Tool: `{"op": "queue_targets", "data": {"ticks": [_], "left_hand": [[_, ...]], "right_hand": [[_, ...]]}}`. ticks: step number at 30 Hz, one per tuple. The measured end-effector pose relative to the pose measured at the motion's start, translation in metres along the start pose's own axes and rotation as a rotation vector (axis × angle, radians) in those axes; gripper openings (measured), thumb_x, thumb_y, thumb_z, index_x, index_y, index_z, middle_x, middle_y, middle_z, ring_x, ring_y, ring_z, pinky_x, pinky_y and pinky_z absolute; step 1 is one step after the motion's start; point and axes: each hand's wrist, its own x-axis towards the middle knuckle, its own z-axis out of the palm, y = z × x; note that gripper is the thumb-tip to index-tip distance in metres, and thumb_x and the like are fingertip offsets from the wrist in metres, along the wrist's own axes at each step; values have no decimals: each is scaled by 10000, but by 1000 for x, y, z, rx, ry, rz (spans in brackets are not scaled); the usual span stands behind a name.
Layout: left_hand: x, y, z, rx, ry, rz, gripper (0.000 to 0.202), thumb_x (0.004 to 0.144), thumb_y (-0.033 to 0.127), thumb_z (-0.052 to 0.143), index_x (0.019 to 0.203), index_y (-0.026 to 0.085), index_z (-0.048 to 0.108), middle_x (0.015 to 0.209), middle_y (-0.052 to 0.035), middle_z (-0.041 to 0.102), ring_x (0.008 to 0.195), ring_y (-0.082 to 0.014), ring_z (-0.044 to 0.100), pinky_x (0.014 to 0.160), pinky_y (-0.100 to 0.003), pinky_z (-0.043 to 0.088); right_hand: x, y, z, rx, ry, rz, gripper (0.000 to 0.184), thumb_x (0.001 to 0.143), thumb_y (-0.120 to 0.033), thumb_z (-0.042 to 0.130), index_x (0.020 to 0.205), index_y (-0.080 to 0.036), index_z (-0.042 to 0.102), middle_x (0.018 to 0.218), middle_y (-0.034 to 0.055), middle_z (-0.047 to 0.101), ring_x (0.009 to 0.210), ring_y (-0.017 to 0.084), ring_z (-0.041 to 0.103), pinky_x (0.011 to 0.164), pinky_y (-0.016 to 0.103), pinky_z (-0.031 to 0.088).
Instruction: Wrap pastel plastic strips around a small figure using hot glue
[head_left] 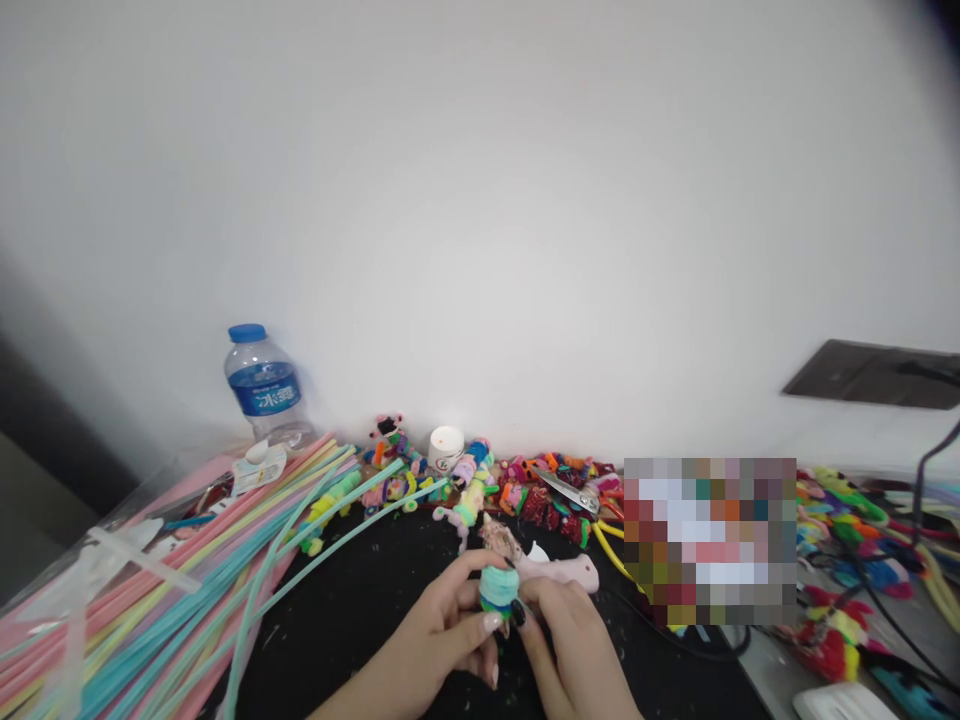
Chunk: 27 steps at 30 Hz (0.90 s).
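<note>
Between my two hands, in the head view, is a small coiled pipe-cleaner piece, mint green on top with blue and green below. My left hand grips it from the left with thumb and fingers bent around it. From the right, my right hand pinches it near the lower edge, its other fingers curled and partly hidden. Just behind the hands lies a pale pink tool with a rounded handle, partly covered by my right hand. Long mint pipe cleaners stretch over the table to the left.
Bundles of pastel pipe cleaners fill the left side. A water bottle and a paper cup stand by the wall. Scissors rest on finished pipe-cleaner figures. Black cables run at the right, near a blurred-out patch.
</note>
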Motion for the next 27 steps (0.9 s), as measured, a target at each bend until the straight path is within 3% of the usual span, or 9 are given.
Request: {"op": "queue_targets", "data": {"ticks": [5, 22, 27], "left_hand": [[1, -3, -2, 21, -6, 29, 331, 762, 263, 635, 1067, 235, 510, 800, 10, 589, 509, -60, 533, 530, -221, 454], [1, -6, 1, 77, -26, 87, 271, 755, 224, 640, 1013, 187, 563, 757, 8, 572, 517, -63, 496, 515, -213, 443], [1, -8, 2, 100, -11, 67, 274, 751, 207, 639, 1015, 184, 570, 768, 3, 571, 549, -79, 515, 548, -233, 455]], "right_hand": [[-3, 0, 1, 14, -26, 2, 176, 849, -93, 355, 842, -203, 492, 722, 33, 589, 661, 192, 539, 625, 307, 427], [-2, -4, 6, -31, 146, -111, 160, 760, -70, 403, 667, -199, 394, 529, -25, 469, 492, 130, 441, 506, 239, 303], [-7, 0, 10, -60, 109, -107, 158, 741, -68, 430, 657, -197, 393, 537, -28, 467, 502, 123, 444, 514, 241, 293]]}}
